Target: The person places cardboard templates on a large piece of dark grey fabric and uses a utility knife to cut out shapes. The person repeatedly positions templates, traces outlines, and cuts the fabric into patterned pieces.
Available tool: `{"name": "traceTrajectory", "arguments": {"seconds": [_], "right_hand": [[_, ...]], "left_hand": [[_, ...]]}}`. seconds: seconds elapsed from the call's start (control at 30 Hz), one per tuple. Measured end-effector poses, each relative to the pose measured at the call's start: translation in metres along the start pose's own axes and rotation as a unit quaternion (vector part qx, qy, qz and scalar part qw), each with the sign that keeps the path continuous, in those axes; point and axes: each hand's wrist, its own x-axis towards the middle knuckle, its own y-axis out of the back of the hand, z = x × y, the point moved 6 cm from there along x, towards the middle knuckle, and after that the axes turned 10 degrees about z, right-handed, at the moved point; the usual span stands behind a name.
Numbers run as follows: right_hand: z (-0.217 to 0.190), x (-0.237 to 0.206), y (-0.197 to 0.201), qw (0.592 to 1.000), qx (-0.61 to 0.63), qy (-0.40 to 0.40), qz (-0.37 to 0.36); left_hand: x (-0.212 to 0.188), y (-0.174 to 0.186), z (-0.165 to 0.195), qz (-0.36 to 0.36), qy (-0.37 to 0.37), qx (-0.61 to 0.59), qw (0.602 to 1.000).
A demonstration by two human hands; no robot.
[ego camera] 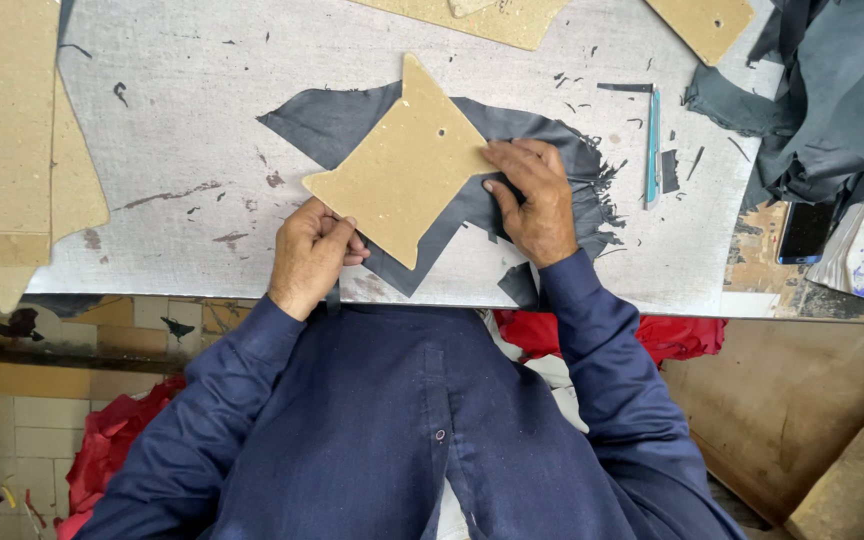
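A tan board template [407,160] with curved edges and a small hole lies on a dark grey sheet of leather-like material [337,120] on the grey worktable [192,90]. My left hand [310,258] is curled into a fist at the template's lower left edge. A thin dark piece pokes out below the fist; what it is stays hidden. My right hand [532,200] lies flat, fingers pressing on the template's right corner and the dark sheet beneath.
A blue-handled tool [652,145] lies right of the sheet among dark scraps. A heap of dark grey material [837,90] and a phone [805,232] sit at the right. More tan boards [2,120] lie left and along the far edge. Red cloth [677,335] hangs below.
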Motion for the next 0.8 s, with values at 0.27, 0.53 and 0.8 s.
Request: {"name": "traceTrajectory", "arguments": {"seconds": [0.27,0.53,0.8], "right_hand": [[0.003,-0.041,0.015,0.998,-0.014,-0.009,0.053],[0.006,-0.049,0.016,0.997,-0.014,-0.006,0.074],[0.001,-0.045,0.013,0.997,-0.011,0.003,0.072]], "left_hand": [[0.004,0.001,0.016,0.039,-0.074,0.19,0.978],[-0.022,-0.001,0.064,0.058,-0.361,0.345,0.864],[-0.03,-0.006,0.052,-0.06,-0.375,0.309,0.872]]}}
